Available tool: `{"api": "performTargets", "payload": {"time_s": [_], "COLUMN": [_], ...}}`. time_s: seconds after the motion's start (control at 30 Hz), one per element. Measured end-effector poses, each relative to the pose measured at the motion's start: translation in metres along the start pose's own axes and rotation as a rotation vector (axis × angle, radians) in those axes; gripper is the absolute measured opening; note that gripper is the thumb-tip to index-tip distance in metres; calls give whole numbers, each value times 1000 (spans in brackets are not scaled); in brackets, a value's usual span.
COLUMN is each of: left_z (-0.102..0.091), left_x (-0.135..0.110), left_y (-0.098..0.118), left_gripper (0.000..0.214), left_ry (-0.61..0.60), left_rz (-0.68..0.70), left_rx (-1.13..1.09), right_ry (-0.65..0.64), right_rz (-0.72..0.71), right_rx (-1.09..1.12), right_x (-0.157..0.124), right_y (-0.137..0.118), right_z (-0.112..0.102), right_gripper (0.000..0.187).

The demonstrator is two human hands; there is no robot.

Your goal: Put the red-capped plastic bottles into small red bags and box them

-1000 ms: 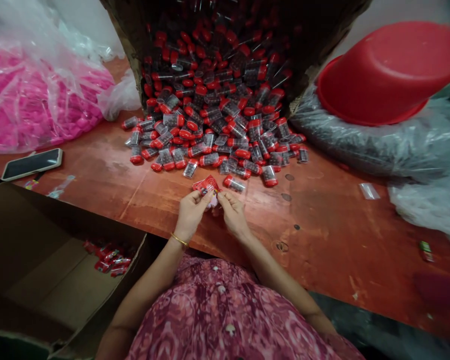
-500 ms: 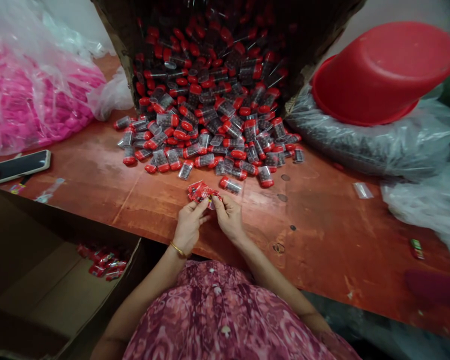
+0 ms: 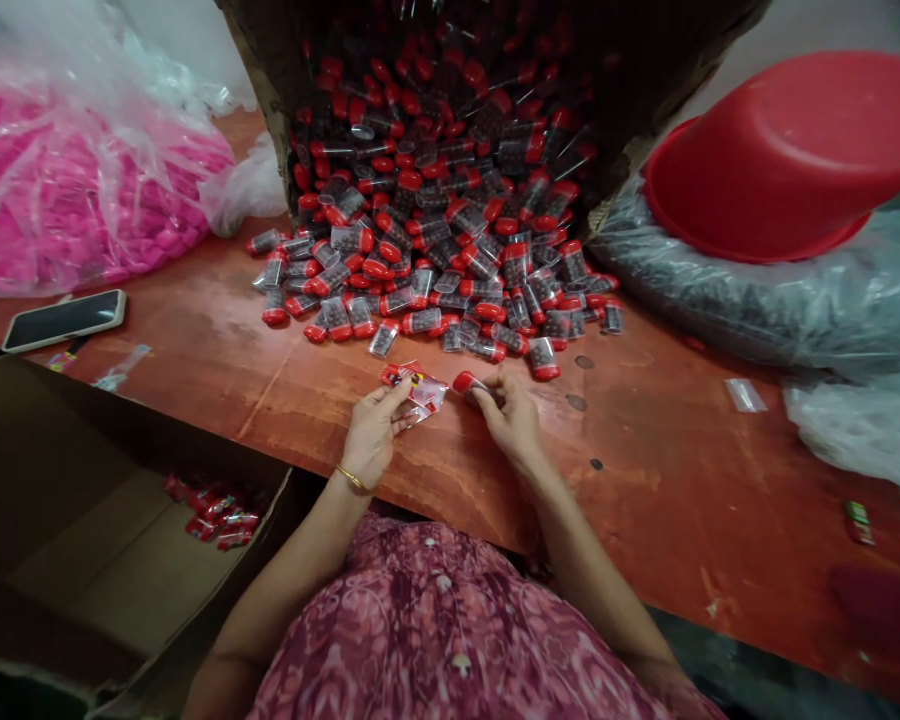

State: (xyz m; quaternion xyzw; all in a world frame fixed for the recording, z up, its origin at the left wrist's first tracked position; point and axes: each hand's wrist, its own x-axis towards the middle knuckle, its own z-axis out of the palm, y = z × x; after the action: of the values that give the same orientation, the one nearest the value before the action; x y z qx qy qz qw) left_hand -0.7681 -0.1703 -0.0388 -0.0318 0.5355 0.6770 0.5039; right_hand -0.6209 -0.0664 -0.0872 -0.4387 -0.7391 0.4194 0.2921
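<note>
My left hand (image 3: 375,428) pinches a red printed plastic wrapper (image 3: 424,396), its clear end spread out toward the right. Just to the right, my right hand (image 3: 511,415) is closed around a small clear container with a red cap (image 3: 466,382); the fingers partly cover it. A small gap separates the container from the wrapper. Beyond both hands spreads a pile of the same red-capped clear containers (image 3: 420,270), with dark contents, spilling out of a tipped carton (image 3: 270,110).
An open cardboard box (image 3: 82,590) at lower left holds several red wrapped packets (image 3: 214,512). A phone (image 3: 64,320) and a bag of pink pieces (image 3: 97,190) lie at left. On the right, a red tub (image 3: 787,160) rests on a plastic bag of dark pieces (image 3: 720,290).
My hands have moved apart. My right hand has let go of the wrapper and taken hold of a red-capped container from the table. The view has shifted slightly.
</note>
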Motion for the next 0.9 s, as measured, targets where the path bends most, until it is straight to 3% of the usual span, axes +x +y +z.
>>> {"api": "performTargets", "payload": {"time_s": [0.07, 0.17, 0.43, 0.63, 0.9], "left_z": [0, 3, 6, 0, -3], "left_x": [-1, -5, -13, -10, -11], "left_y": [-1, -1, 3, 5, 2], "left_gripper": [41, 43, 45, 42, 39], "left_ry": [-3, -5, -82, -104, -136], "left_rz": [12, 33, 84, 62, 66], "left_rx": [27, 52, 158, 140, 197], "right_ry": [-81, -161, -159, -237, -209], "right_rz": [68, 97, -36, -44, -9], "right_rx": [294, 472, 409, 424, 456], "right_x": [-17, -36, -39, -41, -43], "right_y": [-10, -27, -32, -38, -42], "right_z": [-4, -9, -4, -3, -5], "right_gripper": [28, 29, 18, 18, 19]}}
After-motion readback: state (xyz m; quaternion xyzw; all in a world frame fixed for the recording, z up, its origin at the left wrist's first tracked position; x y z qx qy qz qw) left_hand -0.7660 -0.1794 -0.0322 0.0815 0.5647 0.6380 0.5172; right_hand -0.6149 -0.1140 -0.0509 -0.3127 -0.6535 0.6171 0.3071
